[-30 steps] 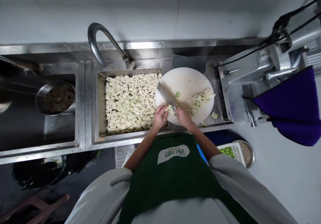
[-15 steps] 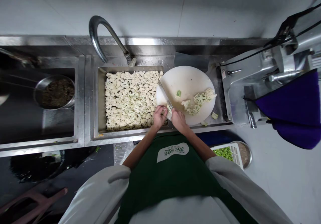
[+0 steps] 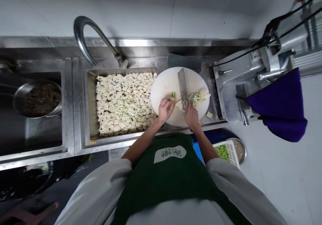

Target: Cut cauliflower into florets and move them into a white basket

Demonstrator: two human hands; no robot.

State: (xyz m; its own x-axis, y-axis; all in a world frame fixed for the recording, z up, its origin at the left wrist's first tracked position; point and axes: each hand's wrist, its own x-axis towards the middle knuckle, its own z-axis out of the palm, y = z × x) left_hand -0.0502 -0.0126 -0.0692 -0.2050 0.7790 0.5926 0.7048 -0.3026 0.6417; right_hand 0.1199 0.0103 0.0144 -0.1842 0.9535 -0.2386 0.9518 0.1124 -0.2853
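Broad steel cleaver farther right

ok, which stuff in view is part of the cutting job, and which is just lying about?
In the job, by the look of it:
- cleaver in the right hand
- white board
- cauliflower on the board
- cut florets in the sink

Apparently just lying about:
- bowl of dark food
- purple cloth
- second knife
- basket of greens

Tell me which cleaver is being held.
The cleaver over the white cutting board: the right hand grips its handle. The other cleaver lies by the purple cloth, untouched.
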